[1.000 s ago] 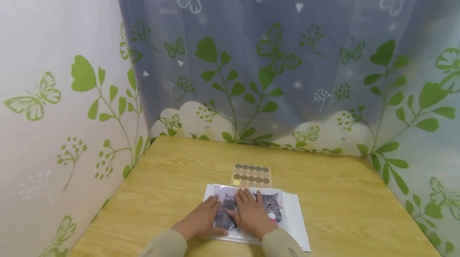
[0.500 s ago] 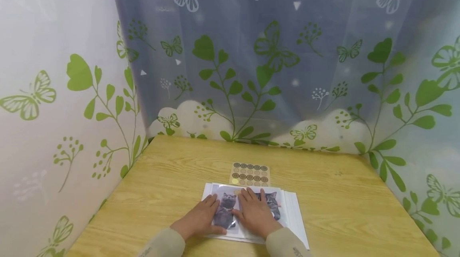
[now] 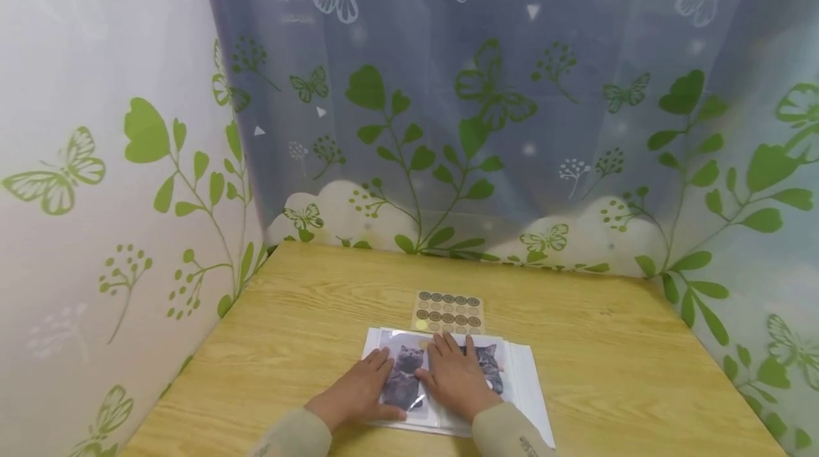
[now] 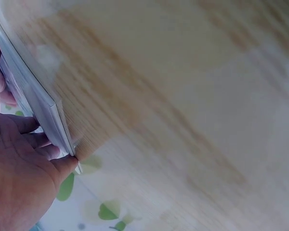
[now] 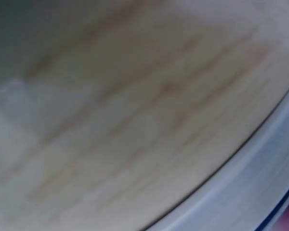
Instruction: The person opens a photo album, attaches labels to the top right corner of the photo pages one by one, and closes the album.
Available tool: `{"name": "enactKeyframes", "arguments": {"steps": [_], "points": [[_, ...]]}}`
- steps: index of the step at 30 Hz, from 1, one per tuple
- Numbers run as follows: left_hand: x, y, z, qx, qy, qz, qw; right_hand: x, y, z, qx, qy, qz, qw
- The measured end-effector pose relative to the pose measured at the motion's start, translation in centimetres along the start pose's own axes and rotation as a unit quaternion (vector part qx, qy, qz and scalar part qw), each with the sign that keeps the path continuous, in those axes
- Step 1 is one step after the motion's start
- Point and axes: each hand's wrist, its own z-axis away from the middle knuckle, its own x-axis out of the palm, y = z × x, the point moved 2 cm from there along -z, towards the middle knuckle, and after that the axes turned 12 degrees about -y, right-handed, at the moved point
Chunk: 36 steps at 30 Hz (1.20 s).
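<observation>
A white photo album [image 3: 536, 400] lies spread flat near the front of the table. A grey cat picture [image 3: 402, 389] shows on its left page, a tabby picture [image 3: 491, 364] on its right. My left hand [image 3: 358, 387] rests on the left edge, fingers extended over the page and thumb along the near side. In the left wrist view, that hand [image 4: 21, 175] touches the album's layered edge [image 4: 45, 106]. Near the album's middle my right hand [image 3: 457, 377] presses flat, covering part of the tabby picture. The right wrist view is blurred and does not show its fingers.
Just behind the album is a brown sheet of round stickers [image 3: 448, 309], one spot yellow. The wood-grain table [image 3: 614, 364] extends on both sides. Leaf-and-butterfly curtains [image 3: 441, 158] stand at the back and sides.
My right hand has slid slightly to the right, uncovering more of the left cat picture. My left hand stays in place on the album's edge.
</observation>
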Motion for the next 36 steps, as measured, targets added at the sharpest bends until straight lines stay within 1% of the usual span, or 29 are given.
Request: {"name": "enactKeyframes", "arguments": {"steps": [6, 15, 21, 27, 36], "points": [[-0.3, 0.2, 0.1, 0.001, 0.005, -0.002, 1.0, -0.1, 0.0, -0.5, 0.003, 0.005, 0.001, 1.0], [-0.3, 0.3, 0.1, 0.001, 0.009, -0.019, 0.9998, -0.7, -0.4, -1.0, 0.013, 0.016, -0.025, 0.9995], [-0.3, 0.3, 0.1, -0.001, 0.005, -0.016, 0.9999, -0.5, -0.6, -1.4, 0.017, 0.007, -0.026, 0.9995], [-0.1, 0.3, 0.1, 0.001, 0.006, -0.023, 0.9997, -0.3, -0.8, -1.5, 0.023, -0.001, -0.029, 0.9993], [-0.3, 0.4, 0.2, 0.0, 0.008, -0.012, 0.9999, -0.3, -1.2, -1.5, 0.018, -0.007, -0.012, 0.9997]]}}
